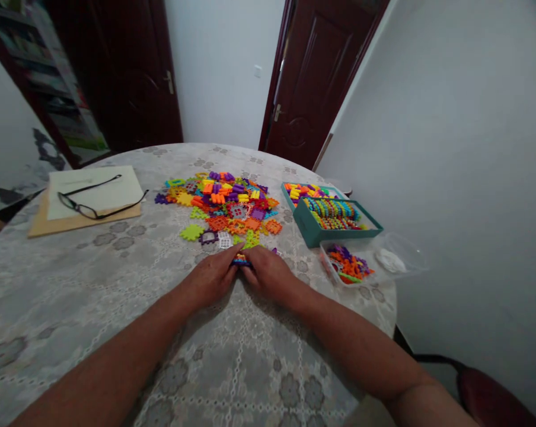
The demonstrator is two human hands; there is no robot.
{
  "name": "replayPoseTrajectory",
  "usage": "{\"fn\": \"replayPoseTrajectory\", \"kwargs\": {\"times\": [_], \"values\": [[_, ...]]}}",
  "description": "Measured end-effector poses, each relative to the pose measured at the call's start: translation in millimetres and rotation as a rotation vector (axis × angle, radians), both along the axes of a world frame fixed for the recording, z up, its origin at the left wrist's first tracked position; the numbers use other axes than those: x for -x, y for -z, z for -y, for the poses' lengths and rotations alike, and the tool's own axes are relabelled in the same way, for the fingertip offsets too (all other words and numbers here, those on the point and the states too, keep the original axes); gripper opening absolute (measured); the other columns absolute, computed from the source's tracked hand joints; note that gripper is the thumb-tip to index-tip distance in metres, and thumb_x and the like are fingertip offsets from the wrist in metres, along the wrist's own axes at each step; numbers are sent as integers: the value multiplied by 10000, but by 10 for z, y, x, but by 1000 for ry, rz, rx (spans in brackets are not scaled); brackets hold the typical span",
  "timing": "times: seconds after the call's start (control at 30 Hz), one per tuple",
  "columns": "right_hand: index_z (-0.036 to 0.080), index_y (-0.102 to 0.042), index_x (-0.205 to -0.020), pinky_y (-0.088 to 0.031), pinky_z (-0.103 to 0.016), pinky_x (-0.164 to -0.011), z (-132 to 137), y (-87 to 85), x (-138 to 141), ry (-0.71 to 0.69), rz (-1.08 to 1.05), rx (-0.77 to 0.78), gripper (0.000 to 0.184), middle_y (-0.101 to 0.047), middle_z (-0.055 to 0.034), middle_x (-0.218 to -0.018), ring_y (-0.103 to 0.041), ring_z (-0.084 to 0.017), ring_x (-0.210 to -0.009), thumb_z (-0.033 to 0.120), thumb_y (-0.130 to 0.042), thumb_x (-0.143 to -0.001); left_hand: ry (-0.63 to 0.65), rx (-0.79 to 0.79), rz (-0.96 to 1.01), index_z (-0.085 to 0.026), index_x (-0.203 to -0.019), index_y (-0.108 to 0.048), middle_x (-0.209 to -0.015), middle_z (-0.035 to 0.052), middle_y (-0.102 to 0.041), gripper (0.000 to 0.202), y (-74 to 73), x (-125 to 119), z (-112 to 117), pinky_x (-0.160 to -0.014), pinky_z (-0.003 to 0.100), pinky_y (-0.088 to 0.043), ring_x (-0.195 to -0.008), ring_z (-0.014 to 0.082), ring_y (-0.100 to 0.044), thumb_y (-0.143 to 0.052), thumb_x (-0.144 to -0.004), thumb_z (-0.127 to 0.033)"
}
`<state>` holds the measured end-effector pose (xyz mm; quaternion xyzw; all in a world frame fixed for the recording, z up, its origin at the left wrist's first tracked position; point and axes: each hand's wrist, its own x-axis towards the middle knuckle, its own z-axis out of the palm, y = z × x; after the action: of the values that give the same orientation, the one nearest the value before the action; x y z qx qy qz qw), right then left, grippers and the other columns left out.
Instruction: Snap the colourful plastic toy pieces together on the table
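Note:
Both my hands meet on the round table, just in front of a heap of colourful plastic building pieces (pixel 226 204). My left hand (pixel 212 277) and my right hand (pixel 268 274) have their fingers curled together around a small blue and orange assembly of pieces (pixel 241 260), which peeks out between the fingertips. Most of that assembly is hidden by my fingers. A green piece (pixel 191 232) and a white window piece (pixel 225 241) lie loose at the heap's near edge.
A teal box (pixel 312 232) of coloured pieces stands at the right, with a clear plastic tub (pixel 325 256) of pieces and its lid (pixel 401 255) near the table's right edge. Glasses (pixel 88 204) lie on papers (pixel 67 222) at the left. Two dark doors stand behind the lace-patterned tablecloth (pixel 117 284).

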<state>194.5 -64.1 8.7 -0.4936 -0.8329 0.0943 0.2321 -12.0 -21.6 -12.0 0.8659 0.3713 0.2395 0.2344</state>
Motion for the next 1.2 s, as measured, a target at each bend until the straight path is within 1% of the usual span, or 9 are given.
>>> {"fn": "replayPoseTrajectory", "kwargs": {"times": [0.17,0.3,0.47,0.53,0.63,0.77,0.9,1.07,1.2], "values": [[192,-676,-1153,-482,-333,-910,-12,-38,-4,30,-10,31,188,-737,-90,-1102,-653,-231,-1022,214,-629,-972,-14,-11,13,-183,-1571,-495,-1488,141,-658,592,-20,20,-9,-1161,467,-493,-1331,309,-654,-455,-1005,-351],[208,-688,-1054,-455,-301,-808,-29,-337,-269,154,-125,-52,117,-723,-44,-958,-632,-197,-870,255,-635,-960,-11,-5,15,-181,-1607,-429,-1459,148,-665,622,-26,40,-20,-1131,467,-511,-1279,294,-674,-465,-1014,-363],[211,-685,-1126,-479,-349,-868,-119,-860,-1009,509,-207,-335,225,-730,-88,-1038,-632,-238,-909,351,-601,-970,4,2,0,-178,-1555,-486,-1414,164,-678,581,-79,42,-8,-1102,473,-523,-1187,283,-702,-467,-1005,-363],[200,-673,-1187,-486,-365,-877,-196,-982,-1374,694,-102,-313,290,-742,-109,-1054,-648,-271,-945,366,-568,-973,6,3,1,-184,-1535,-512,-1390,161,-693,570,-101,36,6,-1083,477,-534,-1148,283,-712,-475,-994,-360],[171,-658,-1262,-490,-362,-870,-350,-1029,-1847,873,157,-115,358,-756,-167,-1115,-678,-307,-1003,365,-555,-980,-2,7,-9,-192,-1505,-551,-1349,151,-719,559,-108,28,16,-1064,465,-542,-1113,282,-721,-491,-978,-368],[121,-709,-1208,-494,-361,-906,-570,-941,-2160,870,350,140,351,-737,-236,-1227,-692,-327,-1100,346,-589,-967,3,10,-40,-168,-1501,-555,-1351,146,-720,563,-70,35,-2,-1073,448,-531,-1145,284,-710,-480,-984,-378],[99,-746,-1134,-499,-383,-888,-710,-830,-2185,841,345,195,365,-743,-259,-1187,-704,-347,-1065,391,-650,-939,22,5,-72,-152,-1490,-561,-1337,141,-723,558,-59,50,-18,-1093,441,-516,-1201,293,-691,-473,-991,-384],[157,-769,-974,-481,-310,-778,-693,-807,-2218,754,303,221,341,-783,-150,-1015,-705,-263,-927,472,-638,-953,30,2,-85,-175,-1428,-623,-1337,142,-727,505,-124,45,7,-1088,438,-523,-1215,299,-689,-485,-985,-373],[197,-763,-1011,-456,-275,-678,-606,-834,-2352,663,212,226,342,-772,-43,-866,-678,-205,-804,512,-666,-922,51,-20,-83,-198,-1397,-652,-1368,137,-716,474,-132,36,10,-1120,441,-509,-1254,302,-678,-498,-977,-355]]}}
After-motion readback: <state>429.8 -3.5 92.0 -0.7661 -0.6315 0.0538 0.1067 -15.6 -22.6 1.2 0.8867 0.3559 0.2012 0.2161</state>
